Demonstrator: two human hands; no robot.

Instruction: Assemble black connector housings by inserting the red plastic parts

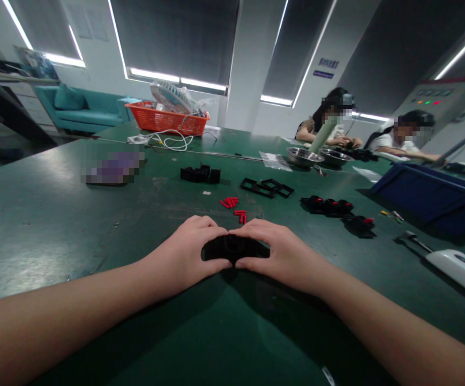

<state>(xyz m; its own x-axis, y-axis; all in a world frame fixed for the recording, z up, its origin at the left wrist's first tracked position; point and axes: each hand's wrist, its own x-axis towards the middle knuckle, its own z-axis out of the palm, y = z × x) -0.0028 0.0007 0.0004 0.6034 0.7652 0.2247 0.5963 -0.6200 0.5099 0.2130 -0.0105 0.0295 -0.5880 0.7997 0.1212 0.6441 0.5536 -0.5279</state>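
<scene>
Between my two hands, close above or on the green table (pixel 168 321), is a black plastic part (pixel 236 247) with a round shape at its middle. My left hand (pixel 196 244) grips its left side, thumb in front and fingers behind. On the right side my right hand (pixel 272 246) holds it the same way, and the fingertips of both hands nearly meet. Just beyond the fingers lie small red pins (pixel 229 202) in two loose groups. Farther off are black rectangular frames (pixel 267 187) and a black block-like part (pixel 200 173).
Black parts with red bits (pixel 327 206) lie to the right, near a blue bin (pixel 433 195) and a white-handled tool (pixel 461 271). A blurred purple object (pixel 114 167) lies left. Behind stand an orange basket (pixel 168 119) and metal bowls (pixel 305 157). Two people sit at the far right.
</scene>
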